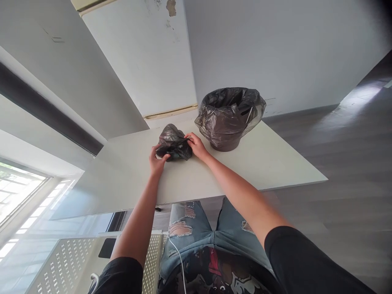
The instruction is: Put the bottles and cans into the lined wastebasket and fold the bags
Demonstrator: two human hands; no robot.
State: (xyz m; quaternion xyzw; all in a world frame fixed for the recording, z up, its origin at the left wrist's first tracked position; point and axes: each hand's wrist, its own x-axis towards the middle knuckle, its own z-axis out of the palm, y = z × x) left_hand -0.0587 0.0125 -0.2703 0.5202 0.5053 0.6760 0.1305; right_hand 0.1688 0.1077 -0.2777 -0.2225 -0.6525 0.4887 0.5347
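A crumpled black plastic bag (pixel 173 141) sits on the white table (pixel 128 175), gathered into a loose bundle; whether anything is inside it is hidden. My left hand (pixel 157 160) grips its left side, thumb toward me. On the right side, my right hand (pixel 196 146) pinches a fold of the plastic. Just beyond that hand stands a brown bin (pixel 225 136), lined with a dark translucent bag (pixel 220 108) whose edge is folded out over the rim.
Behind the table is a white fridge-like panel (pixel 147 57) beside a grey wall (pixel 260 49). A window (pixel 18 192) lies at left. Below me are a perforated cream surface (pixel 73 261) with a dark phone-like object (pixel 107 248) and a white cable (pixel 179 253).
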